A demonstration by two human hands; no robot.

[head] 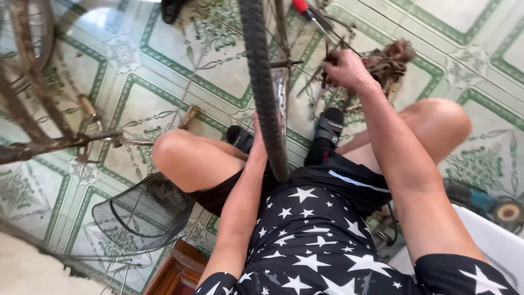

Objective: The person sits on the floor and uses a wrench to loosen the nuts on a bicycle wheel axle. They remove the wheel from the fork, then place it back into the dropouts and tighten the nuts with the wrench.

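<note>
Bicycle wheel (266,82) stands upright in the middle of the frame, its black tyre running down from the top edge to my lap, where it rests between my knees on the star-print shorts (305,229). My left hand (256,150) lies flat and open against the tyre's left side, I judge to keep the wheel from tipping or turning. My right hand (345,68), in the upper right of centre, is clenched around something thin at the axle (286,63) area; I cannot tell what, since the fingers cover it. A red-handled tool (302,7) lies on the green patterned floor tiles (180,49) near the top edge, just beyond that hand. A wire basket (139,216) sits at lower left, a rusty bicycle frame (38,139) at far left, and 1 teal power tool (477,199) at right.
</note>
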